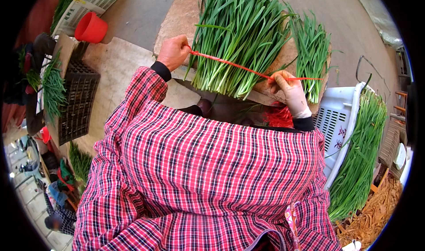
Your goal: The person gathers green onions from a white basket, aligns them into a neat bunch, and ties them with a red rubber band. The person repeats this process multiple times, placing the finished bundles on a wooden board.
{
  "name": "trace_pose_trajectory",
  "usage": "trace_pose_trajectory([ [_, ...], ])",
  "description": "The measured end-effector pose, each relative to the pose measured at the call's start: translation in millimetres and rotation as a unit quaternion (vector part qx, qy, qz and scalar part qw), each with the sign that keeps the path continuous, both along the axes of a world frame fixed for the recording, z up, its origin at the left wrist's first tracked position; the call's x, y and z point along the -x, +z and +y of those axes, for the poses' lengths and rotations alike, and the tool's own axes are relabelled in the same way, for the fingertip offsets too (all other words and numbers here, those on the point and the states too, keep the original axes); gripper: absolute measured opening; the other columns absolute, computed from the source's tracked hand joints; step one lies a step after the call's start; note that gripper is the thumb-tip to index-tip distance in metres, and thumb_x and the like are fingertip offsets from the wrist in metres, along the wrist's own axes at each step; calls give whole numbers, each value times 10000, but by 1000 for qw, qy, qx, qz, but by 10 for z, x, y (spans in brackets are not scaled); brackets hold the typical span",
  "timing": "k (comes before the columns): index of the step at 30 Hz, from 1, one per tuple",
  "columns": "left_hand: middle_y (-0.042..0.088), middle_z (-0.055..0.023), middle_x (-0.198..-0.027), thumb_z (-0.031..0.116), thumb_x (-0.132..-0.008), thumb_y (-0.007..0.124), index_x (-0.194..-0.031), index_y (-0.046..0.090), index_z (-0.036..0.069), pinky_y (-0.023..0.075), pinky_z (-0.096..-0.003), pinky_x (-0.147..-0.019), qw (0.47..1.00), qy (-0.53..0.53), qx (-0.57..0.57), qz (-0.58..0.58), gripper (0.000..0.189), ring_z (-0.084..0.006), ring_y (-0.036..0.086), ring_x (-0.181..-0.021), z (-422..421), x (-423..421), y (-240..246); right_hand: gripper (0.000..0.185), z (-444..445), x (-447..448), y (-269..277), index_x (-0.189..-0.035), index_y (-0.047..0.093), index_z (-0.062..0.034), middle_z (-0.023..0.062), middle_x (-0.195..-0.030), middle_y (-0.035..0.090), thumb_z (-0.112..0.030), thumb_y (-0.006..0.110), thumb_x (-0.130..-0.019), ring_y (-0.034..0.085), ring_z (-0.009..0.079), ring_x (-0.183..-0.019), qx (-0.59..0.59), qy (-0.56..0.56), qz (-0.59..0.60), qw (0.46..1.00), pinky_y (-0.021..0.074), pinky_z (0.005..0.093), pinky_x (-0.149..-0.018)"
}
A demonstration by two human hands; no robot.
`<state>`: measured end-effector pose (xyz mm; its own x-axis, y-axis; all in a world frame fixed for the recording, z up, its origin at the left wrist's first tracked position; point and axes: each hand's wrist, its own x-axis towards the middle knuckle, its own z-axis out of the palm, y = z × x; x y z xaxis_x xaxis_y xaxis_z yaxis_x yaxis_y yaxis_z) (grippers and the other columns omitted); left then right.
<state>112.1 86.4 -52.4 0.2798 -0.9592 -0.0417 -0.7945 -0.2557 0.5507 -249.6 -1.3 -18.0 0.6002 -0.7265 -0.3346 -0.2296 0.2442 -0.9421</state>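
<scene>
A red plastic strip is stretched between my hands, across and above the cut ends of a large pile of garlic chives. My left hand, bare, pinches one end at the pile's left. My right hand, in a pale, stained glove, pinches the strip near its other end, and a short tail sticks out to the right. The chives lie on a worn board. A smaller bunch of chives lies on the board's right side, just beyond my right hand.
A white plastic crate full of chives stands at the right. Red strips lie below the board. At the left are a red bucket, a black crate and another white crate. A person is at the lower left.
</scene>
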Motion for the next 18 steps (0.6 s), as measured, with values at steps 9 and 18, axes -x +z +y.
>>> trace_pose_trajectory([
  [9, 663, -73, -718, 61, -836, 577, -839, 640, -16, 540, -266, -600, 873, -74, -337, 344, 100, -124, 652, -656, 915, -413, -118, 230, 598, 142, -488, -957, 702, -39, -13, -712, 611, -226, 570, -935, 515, 57, -608, -230, 327, 117, 909, 426, 220, -575],
  [18, 640, -99, -568, 106, -828, 545, -780, 705, 18, 515, -329, -509, 957, 230, -94, 148, 189, -189, 632, -480, 861, -42, -739, 199, 738, 180, -1500, -1031, 642, -40, 29, -750, 617, -194, 549, -947, 516, 106, -592, -333, -159, -17, 929, 408, 227, -530],
])
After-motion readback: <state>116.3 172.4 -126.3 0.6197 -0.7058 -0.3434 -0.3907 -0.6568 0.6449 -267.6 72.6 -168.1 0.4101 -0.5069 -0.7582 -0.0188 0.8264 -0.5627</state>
